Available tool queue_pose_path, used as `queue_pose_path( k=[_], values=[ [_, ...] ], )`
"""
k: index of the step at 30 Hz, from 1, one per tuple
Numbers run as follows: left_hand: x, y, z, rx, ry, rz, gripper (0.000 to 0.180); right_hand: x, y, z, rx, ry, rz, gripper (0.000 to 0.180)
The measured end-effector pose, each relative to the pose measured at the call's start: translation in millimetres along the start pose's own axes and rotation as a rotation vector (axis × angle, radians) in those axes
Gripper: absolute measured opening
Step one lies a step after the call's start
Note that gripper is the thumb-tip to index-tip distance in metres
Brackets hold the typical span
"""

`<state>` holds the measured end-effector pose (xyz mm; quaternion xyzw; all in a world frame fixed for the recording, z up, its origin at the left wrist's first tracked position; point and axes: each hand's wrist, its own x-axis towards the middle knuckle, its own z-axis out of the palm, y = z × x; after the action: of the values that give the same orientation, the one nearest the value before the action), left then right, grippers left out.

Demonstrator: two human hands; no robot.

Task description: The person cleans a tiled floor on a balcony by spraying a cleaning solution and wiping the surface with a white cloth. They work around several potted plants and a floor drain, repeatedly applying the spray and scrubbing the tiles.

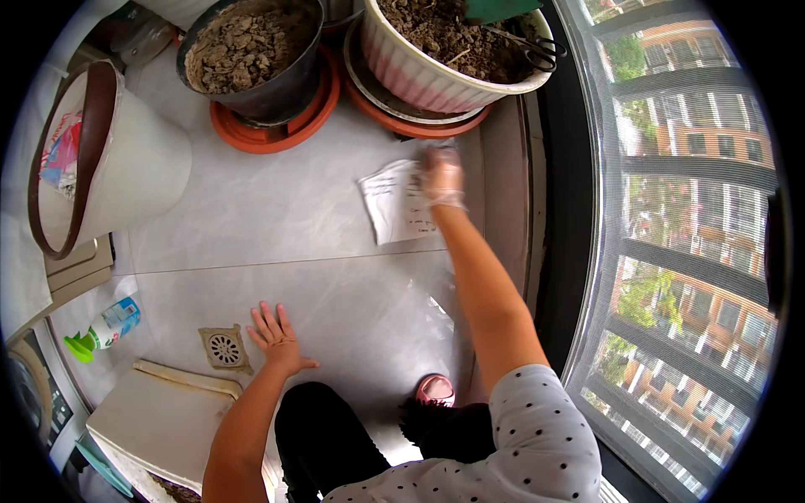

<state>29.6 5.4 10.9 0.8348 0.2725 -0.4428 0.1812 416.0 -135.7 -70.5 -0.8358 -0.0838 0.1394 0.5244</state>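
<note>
My left hand [277,341] rests on the grey tiled floor [210,230] with its fingers spread, holding nothing, just right of a square floor drain [225,348]. Farther off, my right hand [444,178] reaches toward the far right and is blurred by motion. A thin clear plastic covering shows at its wrist. Its fingers close on a small greyish thing [440,147] that I cannot make out. Beside and partly behind this hand lies a creased white paper sheet [394,201] with handwriting. Close beyond stands a ribbed white flowerpot [419,80] of soil on an orange saucer [402,126].
A black pot [268,96] of dry soil stands on another orange saucer [277,138]. Scissors [545,54] and a green tool [499,8] rest on the white pot. A white bin [138,151], spray bottle [105,327] and beige box [159,415] line the left; a window [671,210] the right.
</note>
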Motion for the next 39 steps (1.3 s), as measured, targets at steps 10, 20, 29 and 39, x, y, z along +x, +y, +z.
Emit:
queue_pose_path(
  k=[10,20,29,39],
  values=[
    [1,5,1,-0.045,0.043,0.039,0.148,-25,-15,76,-0.578,0.037,-0.548,0.022],
    [4,0,6,-0.041,0.053,0.061,0.150,-30,-46,46,-0.849,0.031,-0.620,0.034],
    [2,-4,10,-0.065,0.085,0.065,0.149,-81,-44,54,-0.512,-0.072,-0.456,0.041],
    [-1,-2,2,-0.078,0.051,0.066,0.147,-80,-45,44,-1.195,-0.177,-0.606,0.040]
  ],
)
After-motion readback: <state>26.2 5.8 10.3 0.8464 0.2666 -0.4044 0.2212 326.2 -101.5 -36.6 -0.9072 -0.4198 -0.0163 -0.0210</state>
